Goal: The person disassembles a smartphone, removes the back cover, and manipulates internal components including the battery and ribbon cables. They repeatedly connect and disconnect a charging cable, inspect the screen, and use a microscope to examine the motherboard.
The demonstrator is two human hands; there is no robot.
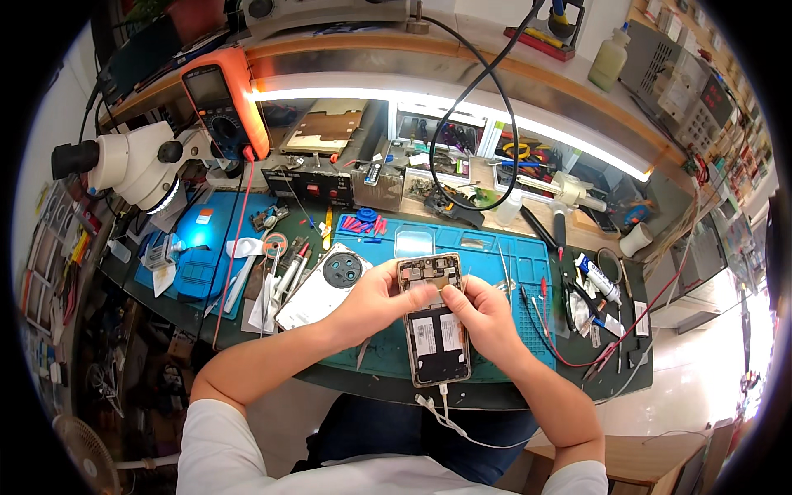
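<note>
An opened smartphone (pixel 435 342) is held upright between my two hands over the blue work mat (pixel 375 351). Its circuit board shows in the upper half, with a black battery area bearing a white label below. My left hand (pixel 381 295) grips the left edge, its thumb blurred across the board. Around the right edge closes my right hand (pixel 488 318), its thumb pressing near the middle of the board. A white charging cable (pixel 445 402) is plugged into the bottom of the phone. Just left of my left hand lies a white phone back cover (pixel 318 299) with a round black camera ring.
A microscope (pixel 136 165) and an orange multimeter (pixel 227 107) stand at the left. Tweezers, pliers (pixel 582 301) and a glue tube (pixel 598 278) lie at the right. Red and black test leads cross the bench. Behind the mat are a black power box (pixel 309 188) and tool bins.
</note>
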